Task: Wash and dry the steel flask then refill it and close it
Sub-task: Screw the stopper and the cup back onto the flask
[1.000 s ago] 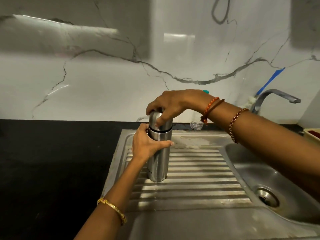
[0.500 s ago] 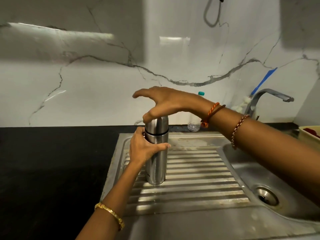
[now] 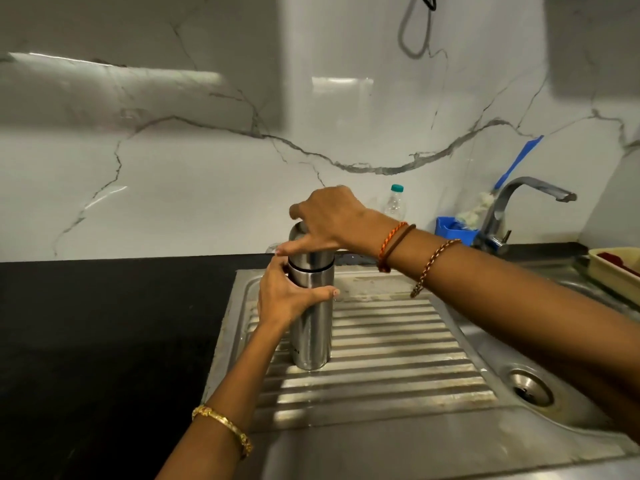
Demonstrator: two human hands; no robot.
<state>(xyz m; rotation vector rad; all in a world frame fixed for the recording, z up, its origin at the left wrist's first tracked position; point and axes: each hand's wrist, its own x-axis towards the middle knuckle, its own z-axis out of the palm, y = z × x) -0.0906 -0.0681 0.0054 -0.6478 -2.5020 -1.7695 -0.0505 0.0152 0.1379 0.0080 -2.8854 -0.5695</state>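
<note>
A: Which way does the steel flask (image 3: 310, 317) point?
B: Straight up. Its long axis is vertical, base on the ribbed drainboard (image 3: 381, 355) of the sink (image 3: 485, 341), near the drainboard's back left corner, just beside the black tabletop (image 3: 104, 341).
A: And the cap (image 3: 304, 251)?
B: On top, above a dark seam ring.
A: Where is the flask relative to each hand?
B: The left hand (image 3: 284, 299) comes from the near side and wraps the upper body just under the seam, thumb across the front, fingers curled round the back. The right hand (image 3: 329, 220) reaches in from the sink bowl side and sits over the cap, thumb pressed along its front, fingers curled down the far side, gripping it.
A: Anything else nearby?
B: A clear plastic bottle (image 3: 394, 204) with a teal lid stands by the back wall, and a tap (image 3: 512, 206) stands at the back right corner of the sink
</note>
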